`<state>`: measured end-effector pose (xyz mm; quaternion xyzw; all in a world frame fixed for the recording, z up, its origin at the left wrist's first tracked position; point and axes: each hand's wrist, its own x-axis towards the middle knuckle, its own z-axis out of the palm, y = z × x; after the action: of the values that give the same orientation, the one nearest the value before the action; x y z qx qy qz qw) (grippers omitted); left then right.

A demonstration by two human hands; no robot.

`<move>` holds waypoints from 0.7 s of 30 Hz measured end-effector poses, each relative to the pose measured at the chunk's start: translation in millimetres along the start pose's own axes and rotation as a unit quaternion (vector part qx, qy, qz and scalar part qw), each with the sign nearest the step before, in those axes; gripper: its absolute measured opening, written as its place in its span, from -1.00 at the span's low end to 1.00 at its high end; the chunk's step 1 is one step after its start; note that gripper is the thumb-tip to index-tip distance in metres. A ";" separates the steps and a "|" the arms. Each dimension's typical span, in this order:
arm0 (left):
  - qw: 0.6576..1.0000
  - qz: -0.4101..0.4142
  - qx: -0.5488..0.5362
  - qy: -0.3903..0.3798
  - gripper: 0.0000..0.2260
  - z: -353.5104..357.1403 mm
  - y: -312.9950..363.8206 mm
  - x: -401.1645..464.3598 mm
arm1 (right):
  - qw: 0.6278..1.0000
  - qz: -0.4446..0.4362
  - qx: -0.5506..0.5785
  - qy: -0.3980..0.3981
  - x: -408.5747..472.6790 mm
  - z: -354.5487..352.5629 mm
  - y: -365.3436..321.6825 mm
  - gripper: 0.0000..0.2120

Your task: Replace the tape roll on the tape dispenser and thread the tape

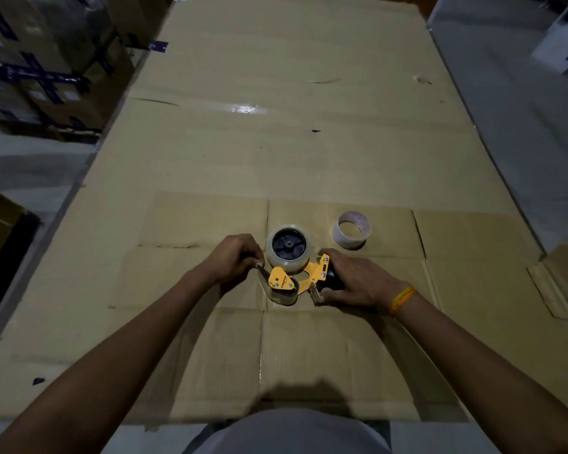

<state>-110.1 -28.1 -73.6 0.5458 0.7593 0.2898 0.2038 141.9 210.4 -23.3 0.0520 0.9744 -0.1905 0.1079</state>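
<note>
A yellow tape dispenser [304, 277] lies on its side on flattened cardboard [309, 348]. A clear tape roll [287, 258] sits on its black hub. My right hand [354, 280] grips the dispenser's black handle. My left hand [235, 257] pinches the free end of the tape [263, 276] at the dispenser's left, near the front roller and guard. A loop of clear tape curves under the yellow front plate. An empty cardboard tape core [351, 229] stands just beyond my right hand, apart from the dispenser.
The cardboard sheets cover a long table surface [292, 126] stretching ahead. Stacked boxes bound with dark tape [43, 70] stand at the left. A grey floor strip [512, 109] runs along the right. A loose cardboard flap [551, 290] lies at the right.
</note>
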 end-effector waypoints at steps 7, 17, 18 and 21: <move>1.000 -0.010 -0.005 0.002 -0.93 1.3 -0.6 1.5 | 0.999 0.013 -0.040 0.013 3.5 6.4 3.3 -0.45; 1.000 0.005 -0.016 0.018 -0.94 -1.8 -9.1 2.4 | 0.986 0.058 -0.140 0.073 5.3 6.1 -8.2 -0.27; 1.000 0.005 -0.013 0.019 -0.94 -1.6 -10.1 2.9 | 0.985 0.060 -0.145 0.078 5.0 4.5 -10.5 -0.28; 0.999 0.000 -0.010 0.032 -0.94 -0.3 -12.2 2.1 | 0.986 0.062 -0.141 0.072 5.2 1.0 -15.6 -0.31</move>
<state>-119.6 -29.1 -81.4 0.5340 0.7628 0.3147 0.1844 134.8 196.0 -19.8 0.1099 0.9916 -0.0403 0.0554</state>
